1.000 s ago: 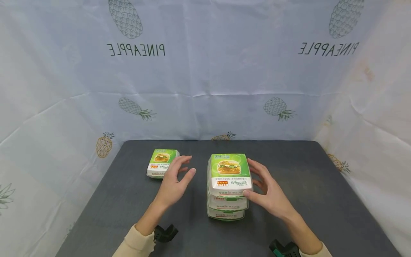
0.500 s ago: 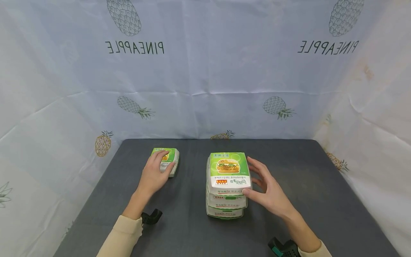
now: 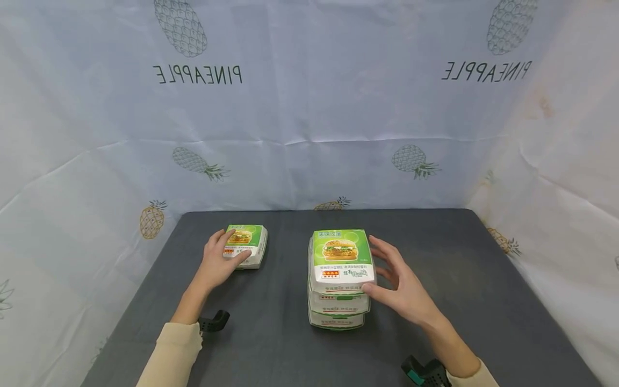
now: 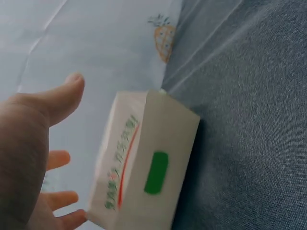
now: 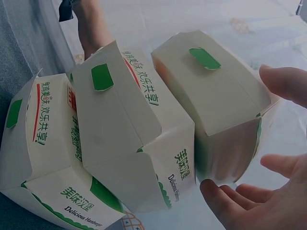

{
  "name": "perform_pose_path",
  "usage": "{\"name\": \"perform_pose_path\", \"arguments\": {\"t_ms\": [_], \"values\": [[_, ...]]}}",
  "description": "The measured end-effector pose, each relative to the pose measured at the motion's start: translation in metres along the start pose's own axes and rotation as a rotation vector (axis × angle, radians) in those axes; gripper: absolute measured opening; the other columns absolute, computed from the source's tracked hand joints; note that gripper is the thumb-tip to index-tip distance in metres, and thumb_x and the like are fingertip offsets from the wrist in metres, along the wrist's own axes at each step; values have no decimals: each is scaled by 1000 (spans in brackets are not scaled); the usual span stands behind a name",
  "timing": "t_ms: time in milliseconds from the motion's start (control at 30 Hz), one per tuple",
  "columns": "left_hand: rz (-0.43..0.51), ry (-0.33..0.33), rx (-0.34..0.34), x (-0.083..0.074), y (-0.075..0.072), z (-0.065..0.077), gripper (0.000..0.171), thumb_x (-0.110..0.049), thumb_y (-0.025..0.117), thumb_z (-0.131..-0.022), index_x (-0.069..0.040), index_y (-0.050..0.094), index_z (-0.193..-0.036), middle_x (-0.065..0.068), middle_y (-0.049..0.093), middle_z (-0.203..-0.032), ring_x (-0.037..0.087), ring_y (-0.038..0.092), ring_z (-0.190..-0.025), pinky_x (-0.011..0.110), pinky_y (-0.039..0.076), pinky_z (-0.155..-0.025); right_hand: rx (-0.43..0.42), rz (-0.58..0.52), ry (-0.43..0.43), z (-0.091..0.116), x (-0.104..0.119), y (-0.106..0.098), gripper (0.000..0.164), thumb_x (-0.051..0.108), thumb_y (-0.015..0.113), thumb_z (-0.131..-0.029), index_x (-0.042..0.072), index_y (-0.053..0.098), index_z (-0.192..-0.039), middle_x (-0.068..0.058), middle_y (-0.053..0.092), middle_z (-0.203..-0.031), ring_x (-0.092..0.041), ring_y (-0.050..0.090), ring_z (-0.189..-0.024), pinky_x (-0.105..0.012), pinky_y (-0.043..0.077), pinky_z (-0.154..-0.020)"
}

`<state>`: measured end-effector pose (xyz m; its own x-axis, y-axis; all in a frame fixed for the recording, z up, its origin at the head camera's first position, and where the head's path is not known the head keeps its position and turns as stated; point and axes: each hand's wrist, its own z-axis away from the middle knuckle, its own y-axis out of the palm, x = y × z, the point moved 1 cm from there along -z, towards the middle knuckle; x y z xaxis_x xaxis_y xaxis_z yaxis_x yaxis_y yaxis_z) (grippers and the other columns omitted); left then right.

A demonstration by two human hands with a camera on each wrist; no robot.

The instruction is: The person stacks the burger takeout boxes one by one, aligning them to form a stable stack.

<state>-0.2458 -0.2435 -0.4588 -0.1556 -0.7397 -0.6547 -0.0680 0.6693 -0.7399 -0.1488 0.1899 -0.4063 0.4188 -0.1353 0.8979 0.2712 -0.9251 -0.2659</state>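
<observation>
Left hand point(image 3: 217, 263) has moved left, spread, to a green-and-white cardboard box point(image 3: 249, 243); three-box matching stack point(image 3: 340, 279) separates the loosely spread right hand point(image 3: 403, 287).

Three white burger boxes point(image 5: 108, 132) stand stacked on a grey-blue table point(image 5: 10, 57), their near sides marked with green patches point(image 5: 102, 77). The right hand point(image 5: 276, 199) is at the right side of the top box point(image 5: 220, 96), thumb point(image 5: 283, 85) nearer, fingers point(image 5: 217, 195) farther; fingertip contact is unclear. A forearm point(image 5: 93, 28) shows to the left beyond them, against pale cloth point(image 5: 153, 21).
</observation>
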Motion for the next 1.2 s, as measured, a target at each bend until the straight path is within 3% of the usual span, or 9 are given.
{"name": "perform_pose_path", "arguments": {"t_ms": [167, 433, 633, 833, 1200], "values": [[42, -68, 94, 17, 0, -5, 96, -48, 73, -93, -5, 21, -162, 30, 5, -164, 55, 7, -148, 75, 23, -109, 2, 2, -1, 0, -1, 0, 85, -1, 71, -92, 15, 25, -162, -10, 21, -164, -8, 33, -142, -21, 41, -105], [153, -62, 165, 35, -1, -6, 102, -41, 78, -90, -5, 16, -163, 29, 1, -166, 51, 3, -151, 71, 18, -114, 5, 5, 3, -1, -1, 1, 86, 0, 72, -92, 17, 26, -162, -8, 23, -164, -9, 32, -142, -21, 41, -105], [205, -63, 137, 38, 1, -7, 98, -39, 77, -92, -5, 19, -163, 27, 7, -166, 47, 14, -151, 64, 25, -115, 5, 6, 0, -1, -1, 1, 86, 0, 72, -91, 16, 26, -162, -7, 23, -163, -10, 32, -143, -21, 41, -105], [186, -72, 86, 37, 4, -6, 96, -43, 77, -91, -4, 24, -161, 27, 17, -164, 45, 29, -145, 61, 30, -113, 3, 13, -1, -1, -1, 2, 86, 0, 72, -91, 18, 26, -162, -7, 23, -163, -11, 32, -142, -23, 41, -105], [166, -86, 36, 30, 4, -5, 98, -53, 76, -89, -10, 28, -162, 22, 22, -164, 42, 31, -145, 61, 32, -112, 0, 5, -7, -1, 0, 1, 84, -1, 71, -92, 12, 26, -161, -8, 24, -163, -12, 33, -142, -22, 41, -105]]}}
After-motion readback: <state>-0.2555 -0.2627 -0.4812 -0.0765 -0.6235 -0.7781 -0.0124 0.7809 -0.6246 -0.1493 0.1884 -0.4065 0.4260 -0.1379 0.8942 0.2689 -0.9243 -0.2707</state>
